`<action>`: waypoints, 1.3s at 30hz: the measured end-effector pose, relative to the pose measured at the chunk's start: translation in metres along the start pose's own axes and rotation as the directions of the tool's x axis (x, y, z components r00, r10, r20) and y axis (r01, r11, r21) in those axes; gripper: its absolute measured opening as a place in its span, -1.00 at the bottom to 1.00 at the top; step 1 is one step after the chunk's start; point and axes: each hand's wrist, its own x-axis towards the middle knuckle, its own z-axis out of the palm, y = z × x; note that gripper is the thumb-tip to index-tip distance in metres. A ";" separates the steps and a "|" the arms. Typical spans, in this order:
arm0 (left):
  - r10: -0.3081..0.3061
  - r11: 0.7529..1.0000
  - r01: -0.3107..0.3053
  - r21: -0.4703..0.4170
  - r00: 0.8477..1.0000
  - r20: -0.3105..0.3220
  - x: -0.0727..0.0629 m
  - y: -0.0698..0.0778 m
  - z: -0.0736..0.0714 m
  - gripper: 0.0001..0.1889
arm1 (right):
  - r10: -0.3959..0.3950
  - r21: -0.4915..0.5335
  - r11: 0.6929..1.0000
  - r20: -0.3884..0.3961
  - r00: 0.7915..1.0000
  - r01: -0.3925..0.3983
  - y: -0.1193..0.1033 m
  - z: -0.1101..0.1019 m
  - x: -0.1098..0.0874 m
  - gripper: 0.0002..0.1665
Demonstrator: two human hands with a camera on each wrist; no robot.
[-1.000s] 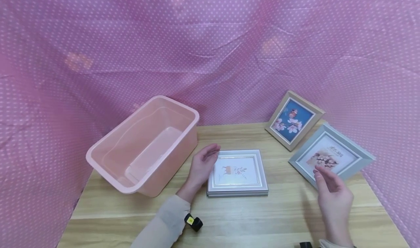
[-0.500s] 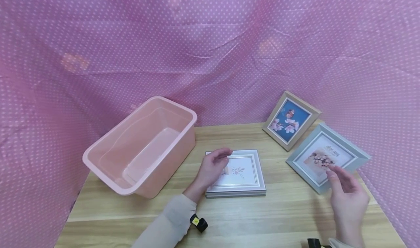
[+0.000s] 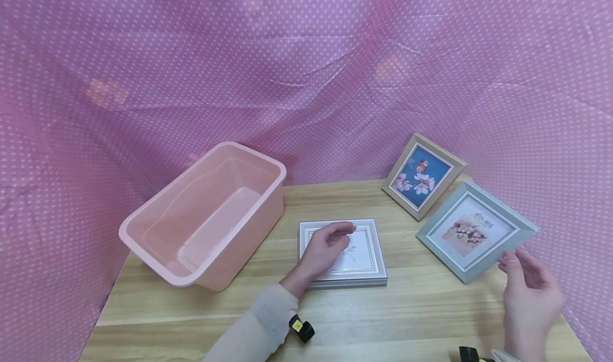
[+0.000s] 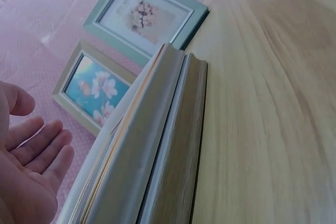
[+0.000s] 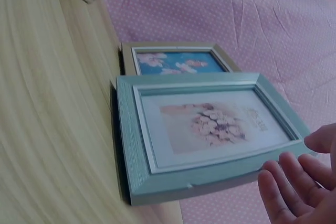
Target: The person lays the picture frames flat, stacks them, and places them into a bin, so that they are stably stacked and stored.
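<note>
A stack of two picture frames lies flat on the table, a white frame on top. Over its left part hovers my left hand, fingers relaxed; the left wrist view shows a gap between this hand and the stack's edge. A pale blue-green picture frame with a flower print stands leaning back at the right. By its lower right edge is my right hand, fingers loosely bent. In the right wrist view, the fingertips are close to the blue-green frame's edge; touching or not is unclear.
A tan picture frame with a blue blossom photo stands behind the blue-green one. At the left sits a pink plastic bin with nothing visible inside. Polka-dot pink cloth surrounds the wooden table at the back and sides.
My left hand has moved right, from the stack's left edge to above the white frame. My right hand has shifted right, off the blue-green frame's front. The frames stay in place.
</note>
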 end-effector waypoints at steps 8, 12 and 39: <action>0.015 1.000 -0.015 -0.005 0.999 0.034 0.002 -0.002 0.011 -0.64 | 0.079 0.037 0.996 -0.060 0.995 -0.077 0.002 -0.005 0.007 -0.75; 0.009 1.000 -0.010 0.015 0.999 0.050 0.002 -0.002 0.015 -0.65 | 0.174 0.007 0.985 -0.039 0.984 -0.173 0.002 -0.006 0.009 -0.62; -0.020 0.999 0.019 0.033 0.999 0.039 0.001 -0.003 0.013 -0.67 | 0.204 -0.253 0.947 0.010 0.979 -0.195 0.012 -0.006 0.018 -0.62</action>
